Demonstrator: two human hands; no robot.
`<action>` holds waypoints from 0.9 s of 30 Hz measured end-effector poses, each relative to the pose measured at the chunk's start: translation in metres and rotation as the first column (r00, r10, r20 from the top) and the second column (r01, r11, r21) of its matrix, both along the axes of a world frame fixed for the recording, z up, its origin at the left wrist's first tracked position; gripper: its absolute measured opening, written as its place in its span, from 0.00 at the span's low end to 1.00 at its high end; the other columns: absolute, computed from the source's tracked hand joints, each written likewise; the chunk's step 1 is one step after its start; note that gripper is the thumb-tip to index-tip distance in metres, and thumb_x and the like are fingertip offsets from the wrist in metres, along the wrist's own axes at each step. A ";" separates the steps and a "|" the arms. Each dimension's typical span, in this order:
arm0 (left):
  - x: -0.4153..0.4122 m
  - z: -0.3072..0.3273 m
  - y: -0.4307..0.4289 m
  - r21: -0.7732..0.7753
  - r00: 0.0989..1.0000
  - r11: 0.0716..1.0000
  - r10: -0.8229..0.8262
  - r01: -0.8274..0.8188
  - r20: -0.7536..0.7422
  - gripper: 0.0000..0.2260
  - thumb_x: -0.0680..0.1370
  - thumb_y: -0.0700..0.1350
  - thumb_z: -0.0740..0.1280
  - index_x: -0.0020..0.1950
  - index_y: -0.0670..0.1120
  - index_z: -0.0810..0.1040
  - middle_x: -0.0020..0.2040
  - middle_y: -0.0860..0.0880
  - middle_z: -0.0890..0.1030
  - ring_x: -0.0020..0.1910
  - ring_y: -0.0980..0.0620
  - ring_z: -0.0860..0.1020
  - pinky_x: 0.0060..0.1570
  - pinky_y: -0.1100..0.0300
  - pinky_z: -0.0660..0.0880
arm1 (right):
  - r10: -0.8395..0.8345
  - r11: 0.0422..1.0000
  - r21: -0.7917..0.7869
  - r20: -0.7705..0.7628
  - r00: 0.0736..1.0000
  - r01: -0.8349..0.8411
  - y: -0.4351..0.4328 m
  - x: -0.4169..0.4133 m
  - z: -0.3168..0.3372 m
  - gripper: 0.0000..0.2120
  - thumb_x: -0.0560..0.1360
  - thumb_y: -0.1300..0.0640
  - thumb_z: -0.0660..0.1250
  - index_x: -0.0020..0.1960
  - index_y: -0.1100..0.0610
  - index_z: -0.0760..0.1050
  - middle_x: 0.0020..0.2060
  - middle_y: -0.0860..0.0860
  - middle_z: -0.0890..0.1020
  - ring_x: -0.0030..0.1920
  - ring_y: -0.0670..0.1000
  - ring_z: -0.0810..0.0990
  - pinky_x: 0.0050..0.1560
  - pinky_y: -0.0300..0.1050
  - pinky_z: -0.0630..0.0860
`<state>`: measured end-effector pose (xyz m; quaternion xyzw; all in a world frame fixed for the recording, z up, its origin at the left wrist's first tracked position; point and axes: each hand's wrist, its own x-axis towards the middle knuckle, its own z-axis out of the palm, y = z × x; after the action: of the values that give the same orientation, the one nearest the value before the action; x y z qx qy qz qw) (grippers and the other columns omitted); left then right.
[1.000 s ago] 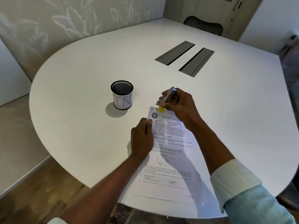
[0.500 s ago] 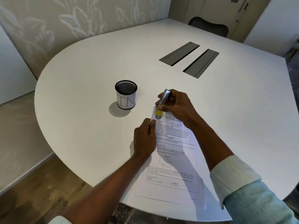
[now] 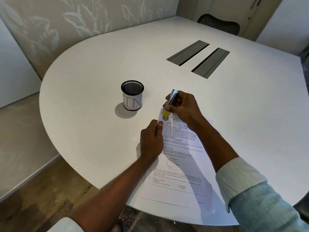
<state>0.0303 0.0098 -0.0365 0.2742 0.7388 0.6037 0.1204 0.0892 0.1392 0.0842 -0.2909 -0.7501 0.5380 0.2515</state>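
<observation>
A printed exam paper (image 3: 181,166) lies on the white table (image 3: 93,91) in front of me. My left hand (image 3: 150,141) pinches the sheets at their left edge, near the top, and that edge is lifted a little. My right hand (image 3: 184,108) grips a small silver stapler (image 3: 172,97) with a yellow part at its lower end. The stapler stands tilted over the paper's top left corner, its yellow end touching the corner.
A black mesh pen cup (image 3: 132,97) with a white label reading "IN" stands left of the stapler. Two grey cable slots (image 3: 188,52) (image 3: 210,62) lie further back. A dark mesh chair (image 3: 219,23) stands beyond the far edge. The table's rounded edge runs close on my left.
My right hand tipped the stapler more upright on the paper's top left corner. The left edge of the sheets rose slightly in my left hand. My head shifted a little.
</observation>
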 end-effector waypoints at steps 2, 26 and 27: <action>0.000 0.002 -0.001 -0.001 0.999 1.000 0.011 -0.011 -0.042 0.17 0.85 0.57 0.59 0.40 0.50 0.68 0.34 0.49 0.81 0.34 0.41 0.80 0.33 0.40 0.76 | -0.029 1.000 -0.002 -0.017 0.999 0.029 -0.001 0.000 -0.004 0.14 0.73 0.71 0.79 0.55 0.61 0.81 0.49 0.63 0.88 0.52 0.61 0.90 0.54 0.52 0.86; -0.003 -0.005 0.001 0.026 0.999 0.999 0.021 -0.020 -0.038 0.17 0.85 0.59 0.59 0.36 0.59 0.65 0.29 0.61 0.75 0.28 0.54 0.66 0.32 0.54 0.60 | -0.660 0.711 0.381 0.074 0.748 0.590 -0.009 0.135 -0.035 0.18 0.77 0.50 0.78 0.66 0.50 0.85 0.48 0.51 0.86 0.44 0.46 0.83 0.54 0.41 0.73; -0.003 -0.002 0.000 0.021 0.998 1.000 0.018 -0.016 -0.066 0.17 0.85 0.57 0.59 0.36 0.59 0.64 0.29 0.60 0.74 0.28 0.54 0.66 0.32 0.54 0.59 | -0.694 0.683 0.413 0.110 0.711 0.603 -0.010 0.145 -0.041 0.18 0.76 0.49 0.78 0.65 0.50 0.85 0.47 0.50 0.86 0.46 0.48 0.83 0.53 0.40 0.71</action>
<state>0.0271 0.0096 -0.0387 0.2888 0.7384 0.6029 0.0879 0.2344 0.1294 0.0431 -0.5576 -0.7048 0.2286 0.3743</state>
